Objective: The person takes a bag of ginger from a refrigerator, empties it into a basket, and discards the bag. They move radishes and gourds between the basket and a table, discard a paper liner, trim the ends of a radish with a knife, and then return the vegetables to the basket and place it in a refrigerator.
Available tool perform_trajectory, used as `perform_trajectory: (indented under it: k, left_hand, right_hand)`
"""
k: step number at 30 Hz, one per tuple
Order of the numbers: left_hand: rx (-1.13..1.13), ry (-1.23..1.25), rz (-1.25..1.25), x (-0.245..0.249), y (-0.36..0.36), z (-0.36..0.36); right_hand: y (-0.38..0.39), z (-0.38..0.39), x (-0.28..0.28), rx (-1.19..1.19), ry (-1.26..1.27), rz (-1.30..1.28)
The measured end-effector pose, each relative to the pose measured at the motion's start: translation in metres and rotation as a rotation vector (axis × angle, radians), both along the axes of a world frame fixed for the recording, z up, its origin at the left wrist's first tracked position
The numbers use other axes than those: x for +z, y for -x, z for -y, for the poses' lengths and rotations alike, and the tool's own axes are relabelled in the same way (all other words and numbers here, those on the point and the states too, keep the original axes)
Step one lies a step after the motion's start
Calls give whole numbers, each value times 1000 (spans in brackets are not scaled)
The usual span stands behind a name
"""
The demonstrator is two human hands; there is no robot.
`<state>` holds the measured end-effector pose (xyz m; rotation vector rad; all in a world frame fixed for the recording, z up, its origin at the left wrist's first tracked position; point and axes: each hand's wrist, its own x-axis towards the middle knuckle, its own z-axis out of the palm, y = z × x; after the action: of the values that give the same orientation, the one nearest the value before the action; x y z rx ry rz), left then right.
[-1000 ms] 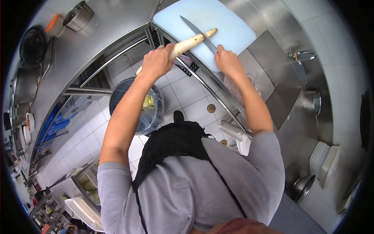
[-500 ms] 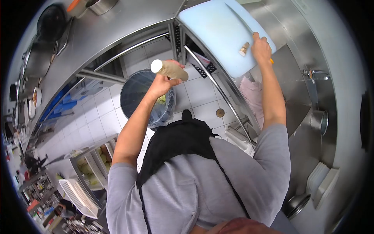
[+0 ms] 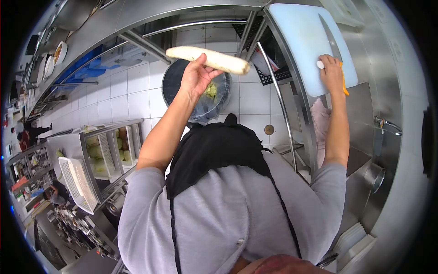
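My left hand [image 3: 198, 78] is closed around a long, pale root vegetable [image 3: 219, 60] that looks like a daikon, held nearly level above a lined bin [image 3: 171, 84]. Its right end is cut and its left end is rounded. On the light-blue cutting board [image 3: 299, 41], the fingers of my right hand [image 3: 333, 75] close on a small white cut-off end piece [image 3: 320, 65]. A knife lies flat there, its blade [image 3: 327, 32] pointing away and its yellow handle [image 3: 344, 84] showing along the right side of that hand. My thumb there is partly hidden.
Green scraps [image 3: 211, 90] lie in the bin. A pink cloth [image 3: 320, 121] hangs by the board, near a tap [image 3: 388, 124] and a metal pot [image 3: 374, 177]. A steel rail [image 3: 278, 91] runs below the counter. To the left stand vegetable crates [image 3: 102, 153]; people are farther off.
The root has swung from pointing toward me to lying crosswise. My right hand has shifted off the knife handle onto the end piece. The whole view has turned.
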<state>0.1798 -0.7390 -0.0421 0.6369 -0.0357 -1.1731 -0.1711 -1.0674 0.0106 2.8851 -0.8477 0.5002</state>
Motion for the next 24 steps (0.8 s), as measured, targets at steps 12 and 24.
perform_trajectory:
  k: [12,24]
  left_hand:
    - [304,68,-80,-5,-72,-79]
    - [341,-156,-7,-12,-45,-183]
  right_hand:
    - [-175,-206,-28,95,-910,343]
    - [0,4,11,-614,85,-265]
